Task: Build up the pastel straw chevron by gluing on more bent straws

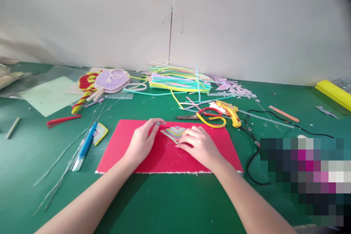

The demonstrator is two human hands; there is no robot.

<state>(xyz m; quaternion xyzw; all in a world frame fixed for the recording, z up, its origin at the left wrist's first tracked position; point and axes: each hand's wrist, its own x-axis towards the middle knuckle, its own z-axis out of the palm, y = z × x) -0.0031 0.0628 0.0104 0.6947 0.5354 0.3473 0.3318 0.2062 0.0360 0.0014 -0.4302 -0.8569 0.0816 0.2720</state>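
On a red board [153,161] lies a small fan-shaped piece [175,132] made of pastel strips in nested V rows, which look like pipe cleaners. My right hand [199,144] has its fingers on the right side of this piece, thumb near its lower point. Just left of it, my left hand [144,139] is held over the board with thumb and forefinger pinched together. Whatever is between those fingertips is too small to make out. A similar striped piece [100,134] lies left of the board, beside a blue-handled tool [88,142].
Behind the board are red-and-yellow scissors [212,117], a yellow glue gun [231,113] with black cord, and a bundle of pastel pipe cleaners [178,82]. A purple fan-like craft [112,80] and thin wires [61,170] lie left. A blurred-out patch covers the lower right.
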